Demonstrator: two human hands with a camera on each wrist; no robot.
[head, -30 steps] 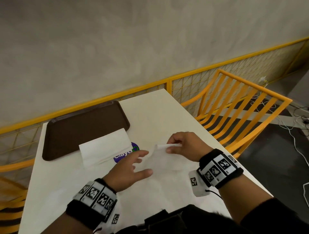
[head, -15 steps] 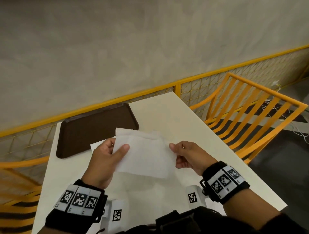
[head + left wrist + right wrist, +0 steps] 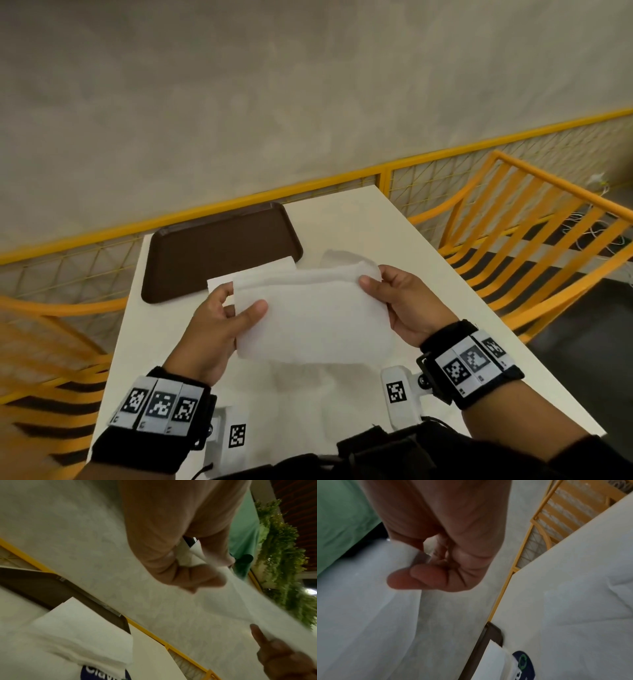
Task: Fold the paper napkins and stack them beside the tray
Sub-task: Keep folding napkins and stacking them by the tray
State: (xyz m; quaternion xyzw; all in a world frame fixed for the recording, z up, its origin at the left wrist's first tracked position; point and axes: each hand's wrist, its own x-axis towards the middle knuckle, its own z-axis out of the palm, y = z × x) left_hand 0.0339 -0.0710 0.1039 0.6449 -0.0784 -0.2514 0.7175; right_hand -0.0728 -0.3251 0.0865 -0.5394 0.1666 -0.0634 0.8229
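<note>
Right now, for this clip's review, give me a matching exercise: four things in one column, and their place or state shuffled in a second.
Things:
1. tray
2. napkin in hand
3. folded napkin stack
4. chair

Places or states:
A. held up off the table, pinched by the left hand and right hand
B. lying on the table beside the tray
C. brown, at the table's far left corner
D. orange, to the right of the table

Pairs: 1-C, 2-A, 3-B, 4-D
</note>
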